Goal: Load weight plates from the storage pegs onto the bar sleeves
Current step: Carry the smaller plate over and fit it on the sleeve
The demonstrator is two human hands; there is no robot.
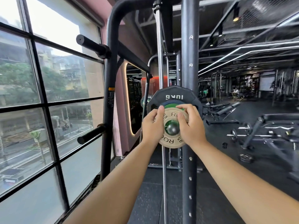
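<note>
A small tan plate (171, 141) marked 0.5 sits on a steel peg or sleeve end (172, 128) at the centre of the head view. My left hand (152, 126) grips its left edge and my right hand (190, 126) grips its right edge. Behind it are a green plate (171, 105), a blue plate rim, and a large black 10 kg plate (174, 96), all on the same shaft. Whether this shaft is a storage peg or the bar sleeve is not clear.
Two bare black pegs stick out to the left from the rack upright (109, 110), one high (92, 43) and one low (91, 134). A chrome guide rod (160, 62) and dark post (189, 54) stand behind the plates. Windows fill the left; benches and barbells lie right.
</note>
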